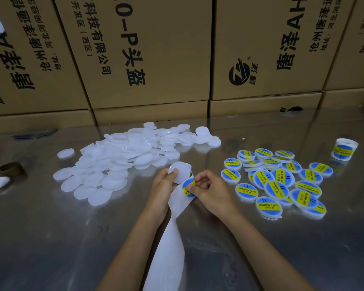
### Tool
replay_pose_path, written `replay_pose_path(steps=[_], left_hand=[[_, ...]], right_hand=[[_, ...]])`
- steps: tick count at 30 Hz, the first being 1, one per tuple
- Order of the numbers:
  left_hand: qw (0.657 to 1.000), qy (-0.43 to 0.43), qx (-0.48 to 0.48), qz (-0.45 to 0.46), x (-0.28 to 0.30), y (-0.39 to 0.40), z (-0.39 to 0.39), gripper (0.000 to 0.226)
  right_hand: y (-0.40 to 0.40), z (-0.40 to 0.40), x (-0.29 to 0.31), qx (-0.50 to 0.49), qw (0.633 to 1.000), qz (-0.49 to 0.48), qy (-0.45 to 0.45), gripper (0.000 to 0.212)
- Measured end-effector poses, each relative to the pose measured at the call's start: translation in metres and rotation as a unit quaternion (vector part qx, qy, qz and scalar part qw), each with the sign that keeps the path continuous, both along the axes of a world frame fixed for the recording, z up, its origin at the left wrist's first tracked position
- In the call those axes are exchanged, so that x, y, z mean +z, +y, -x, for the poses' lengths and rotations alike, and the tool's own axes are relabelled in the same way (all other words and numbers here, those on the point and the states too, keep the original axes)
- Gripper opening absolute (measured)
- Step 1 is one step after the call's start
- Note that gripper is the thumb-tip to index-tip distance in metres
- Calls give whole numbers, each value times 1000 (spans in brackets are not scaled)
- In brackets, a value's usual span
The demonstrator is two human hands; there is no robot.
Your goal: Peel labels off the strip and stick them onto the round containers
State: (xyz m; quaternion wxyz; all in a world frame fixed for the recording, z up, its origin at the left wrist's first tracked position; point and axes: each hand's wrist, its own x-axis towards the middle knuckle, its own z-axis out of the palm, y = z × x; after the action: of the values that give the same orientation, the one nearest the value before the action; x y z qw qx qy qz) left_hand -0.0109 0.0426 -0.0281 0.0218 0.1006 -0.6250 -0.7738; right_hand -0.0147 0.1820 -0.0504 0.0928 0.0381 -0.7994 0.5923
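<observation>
My left hand (163, 181) grips a bare round container (180, 172) and the backing strip (170, 234), which trails down toward me. My right hand (210, 191) pinches the blue-and-yellow label (188, 186), just below that container and still partly on the strip. If I pull too sharply the label may curl and stick to itself, or land off-centre and wrinkled. The container sits between an unlabelled pile (122, 158) on its left and a labelled pile (282, 179) on its right, over a glossy reflective table (51, 238). Printed cardboard boxes (147, 51) wall the far side.
</observation>
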Motion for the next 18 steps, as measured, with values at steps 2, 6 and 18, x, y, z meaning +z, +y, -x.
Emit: replay_pose_path(steps=[2, 6, 18], left_hand=[[1000, 4, -2, 1, 0, 1, -1, 13], [999, 38, 4, 13, 0, 3, -3, 18], [985, 147, -56, 65, 14, 1, -15, 10]], right_hand=[[0, 1, -1, 3, 1000, 3, 5, 27], [0, 1, -4, -6, 1000, 1, 7, 31], [2, 0, -3, 4, 1000, -11, 14, 39]])
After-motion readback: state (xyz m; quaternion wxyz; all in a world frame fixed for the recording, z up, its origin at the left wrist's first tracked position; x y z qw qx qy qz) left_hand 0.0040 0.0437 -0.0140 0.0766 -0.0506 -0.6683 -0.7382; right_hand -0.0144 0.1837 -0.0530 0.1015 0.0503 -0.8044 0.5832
